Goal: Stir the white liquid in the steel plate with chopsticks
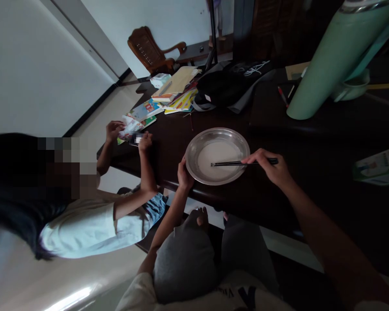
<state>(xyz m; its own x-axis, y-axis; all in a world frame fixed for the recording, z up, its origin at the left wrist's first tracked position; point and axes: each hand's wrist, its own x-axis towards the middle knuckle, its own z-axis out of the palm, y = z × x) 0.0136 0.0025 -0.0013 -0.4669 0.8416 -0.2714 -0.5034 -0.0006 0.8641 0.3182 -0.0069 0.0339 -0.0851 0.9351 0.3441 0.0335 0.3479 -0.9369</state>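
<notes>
A round metal bowl stands near the front edge of the dark table, with a pale, milky liquid in its bottom. My left hand grips the bowl's left rim, its fingers partly hidden by the bowl. In my right hand is a pair of dark chopsticks, held nearly level across the right rim. Their tips reach into the liquid near the middle of the bowl.
At the left a person sits, both hands near a printed packet and a dark object. Books and a black bag lie farther back. A green thermos and a green-and-white carton are at the right.
</notes>
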